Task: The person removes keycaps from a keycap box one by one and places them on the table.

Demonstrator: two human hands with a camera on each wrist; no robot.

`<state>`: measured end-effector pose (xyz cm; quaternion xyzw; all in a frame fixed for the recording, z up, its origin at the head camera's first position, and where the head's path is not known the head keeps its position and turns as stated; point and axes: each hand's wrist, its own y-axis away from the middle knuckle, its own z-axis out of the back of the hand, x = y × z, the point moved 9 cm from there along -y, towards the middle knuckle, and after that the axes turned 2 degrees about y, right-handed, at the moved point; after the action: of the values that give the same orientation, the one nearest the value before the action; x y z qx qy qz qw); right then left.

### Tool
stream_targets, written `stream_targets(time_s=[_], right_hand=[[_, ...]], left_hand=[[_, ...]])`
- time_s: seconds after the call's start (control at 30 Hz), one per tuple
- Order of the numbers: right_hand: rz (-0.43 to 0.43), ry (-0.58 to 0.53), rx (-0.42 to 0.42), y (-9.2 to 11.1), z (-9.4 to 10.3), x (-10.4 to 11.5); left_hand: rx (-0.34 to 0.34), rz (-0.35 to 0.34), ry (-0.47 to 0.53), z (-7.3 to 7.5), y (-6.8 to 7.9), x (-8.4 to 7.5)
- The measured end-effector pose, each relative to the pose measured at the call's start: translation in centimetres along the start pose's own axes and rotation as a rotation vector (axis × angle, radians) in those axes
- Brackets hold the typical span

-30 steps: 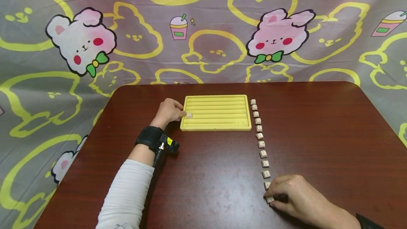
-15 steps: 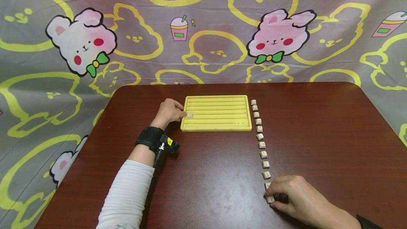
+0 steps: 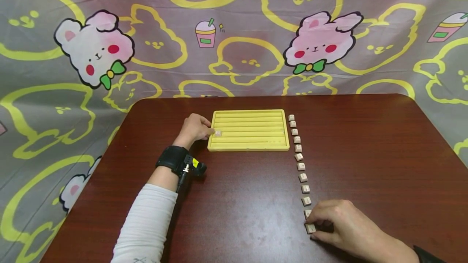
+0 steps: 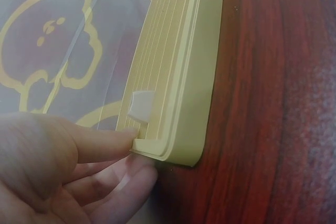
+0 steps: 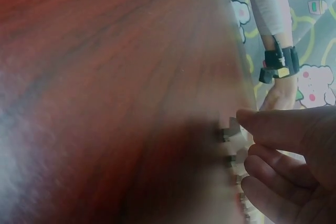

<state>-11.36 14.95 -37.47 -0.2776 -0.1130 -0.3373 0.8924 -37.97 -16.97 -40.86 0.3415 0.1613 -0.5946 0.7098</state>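
My left hand [image 3: 193, 127] grips the left edge of a yellow ridged tray [image 3: 248, 149], the thumb on top of the rim and the other fingers below it. Just past that thumb, a pale keycap [image 4: 140, 106] sits in one of the tray's grooves. Low on the right, my right hand [image 3: 345, 226] curls thumb and forefinger around the nearest keycap [image 3: 310, 229] of a long row. That keycap lies on the table, small dark marks on its top. Behind it, the forefinger partly covers another keycap [image 3: 307, 214].
Several more keycaps [image 3: 301, 167] run in a spaced line from the tray's right side towards the right hand. The dark reddish wooden table [image 3: 237, 198] meets a patterned cloth [image 3: 248, 68] at the back. A black wrist camera [image 3: 197, 167] sits on the left wrist.
The right thumb and forefinger have eased slightly apart, so more of the nearest keycap shows. The left hand and the tray stay as they were.
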Motion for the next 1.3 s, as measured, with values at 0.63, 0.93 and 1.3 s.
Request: stream_targets(time_s=[0.63, 0.93, 1.3], right_hand=[[0.038, 0.002, 0.057, -4.5, 0.9, -0.6], [-0.01, -0.029, 0.164, -9.4, -1.0, -1.9], [-0.014, 0.051, 0.228, -15.1, -2.6, -2.6]], left_hand=[[0.008, -0.018, 0.01, 0.0, -0.3, 0.1], [0.011, -0.027, 0.021, -0.2, -0.3, 0.1], [-0.006, -0.038, 0.004, 0.0, -0.2, 0.1]])
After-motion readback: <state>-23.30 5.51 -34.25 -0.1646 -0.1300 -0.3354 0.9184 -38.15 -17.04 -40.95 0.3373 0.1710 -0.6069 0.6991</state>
